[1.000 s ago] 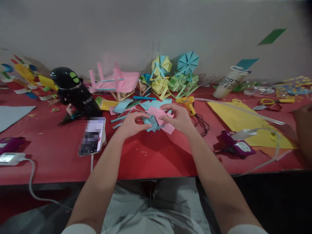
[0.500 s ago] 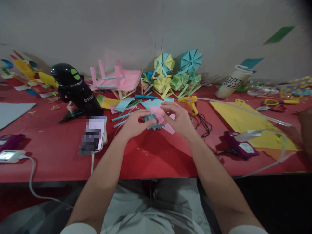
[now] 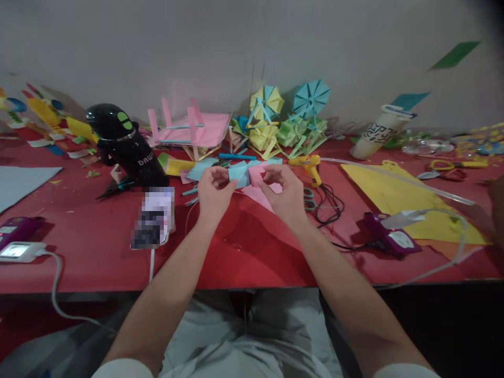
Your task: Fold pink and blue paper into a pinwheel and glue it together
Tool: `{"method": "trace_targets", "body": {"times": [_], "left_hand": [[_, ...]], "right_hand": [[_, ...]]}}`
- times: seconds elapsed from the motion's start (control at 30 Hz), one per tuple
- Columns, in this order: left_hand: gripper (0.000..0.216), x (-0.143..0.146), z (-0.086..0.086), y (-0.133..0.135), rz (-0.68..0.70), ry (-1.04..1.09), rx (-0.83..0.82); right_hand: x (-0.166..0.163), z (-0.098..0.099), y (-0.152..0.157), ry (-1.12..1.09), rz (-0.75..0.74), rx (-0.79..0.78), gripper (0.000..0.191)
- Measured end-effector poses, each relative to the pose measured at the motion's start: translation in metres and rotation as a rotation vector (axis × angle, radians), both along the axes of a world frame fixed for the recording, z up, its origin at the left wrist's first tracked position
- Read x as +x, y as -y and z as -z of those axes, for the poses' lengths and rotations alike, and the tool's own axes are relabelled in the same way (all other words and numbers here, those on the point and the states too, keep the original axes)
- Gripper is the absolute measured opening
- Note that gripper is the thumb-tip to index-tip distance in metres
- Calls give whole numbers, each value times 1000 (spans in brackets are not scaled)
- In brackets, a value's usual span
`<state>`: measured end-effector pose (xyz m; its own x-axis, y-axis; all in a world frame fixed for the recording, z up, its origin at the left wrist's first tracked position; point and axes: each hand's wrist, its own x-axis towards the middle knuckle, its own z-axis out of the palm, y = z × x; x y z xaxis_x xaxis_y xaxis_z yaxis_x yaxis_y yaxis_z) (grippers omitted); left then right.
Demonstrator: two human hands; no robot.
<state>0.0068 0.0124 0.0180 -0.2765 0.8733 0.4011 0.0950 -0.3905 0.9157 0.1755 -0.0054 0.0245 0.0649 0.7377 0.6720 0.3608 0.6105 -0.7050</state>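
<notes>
Over the middle of the red table, my left hand (image 3: 216, 188) pinches a folded piece of blue paper (image 3: 239, 175) between thumb and fingers. Against its right edge sits a folded piece of pink paper (image 3: 256, 175), gripped by my right hand (image 3: 284, 191). The two pieces touch or overlap; whether they are joined I cannot tell. Below my right hand lies a flat pink sheet (image 3: 260, 197). Rolled blue paper sticks (image 3: 190, 194) lie left of my left hand. Scissors with green handles (image 3: 309, 198) rest just right of my right hand.
A yellow glue gun (image 3: 310, 169) with a black cord lies to the right. Folded paper umbrellas (image 3: 311, 100) and a pink paper table (image 3: 212, 128) stand behind. A black bottle (image 3: 129, 149) and a phone (image 3: 153, 218) are on the left, yellow sheets (image 3: 409, 205) on the right.
The blue and pink pieces, earlier bunched with the pink above the blue, now sit side by side and flatter. My left hand has shifted left and turned more upright.
</notes>
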Motion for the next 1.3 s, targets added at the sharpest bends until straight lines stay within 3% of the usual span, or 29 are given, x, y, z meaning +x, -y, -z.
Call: {"method": "trace_targets", "body": {"times": [0.13,0.33,0.53,0.83,0.93,1.1,1.3], "left_hand": [[25,1,4,-1,54,-47,-104],[12,1,7,2,98,-216,-124],[7,0,10,2,124,-346,-98],[12,-3,11,0,95,-457,-80],[21,-3,9,2,93,-505,-79],[13,-2,7,3,96,-474,-79],[14,-3,8,3,24,-535,-56]], "right_hand": [[-2,3,0,-1,42,-172,10],[4,10,-8,40,29,-322,16],[6,13,-12,81,25,-365,25],[6,35,-30,-468,-83,-644,35],[5,38,-31,-525,-94,-662,32],[5,37,-29,-452,-84,-651,24],[8,33,-28,-188,89,-426,22]]}}
